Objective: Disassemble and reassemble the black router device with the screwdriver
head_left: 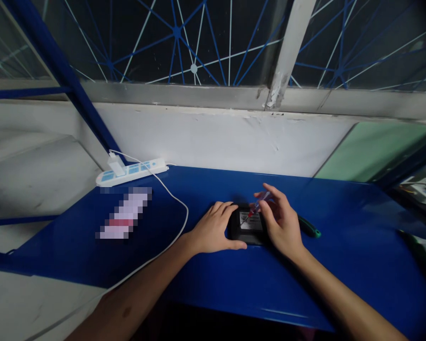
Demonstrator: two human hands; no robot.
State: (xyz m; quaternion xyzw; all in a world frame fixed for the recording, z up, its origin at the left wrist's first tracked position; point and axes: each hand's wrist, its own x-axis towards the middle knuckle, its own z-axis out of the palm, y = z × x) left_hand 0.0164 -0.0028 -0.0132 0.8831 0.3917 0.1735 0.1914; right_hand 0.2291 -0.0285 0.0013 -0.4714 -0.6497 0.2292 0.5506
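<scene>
A flat black box-shaped device [248,236] with a pale printed label lies on the blue table. My left hand [215,229] grips its left side, the fingers at the back edge and the thumb along the front edge. In my right hand [282,222] is a small screwdriver [258,204] with a clear purplish handle and a red collar, pinched between thumb and fingers. Its thin shaft slants down to the left over the label; whether the tip touches the device I cannot tell. The right hand hides the device's right end.
A green-and-black tool handle [309,227] lies just right of my right hand. At the back left a white power strip [132,171] holds a plug, and its white cable [187,213] runs past my left arm. A blurred-out pinkish object [126,213] lies at left.
</scene>
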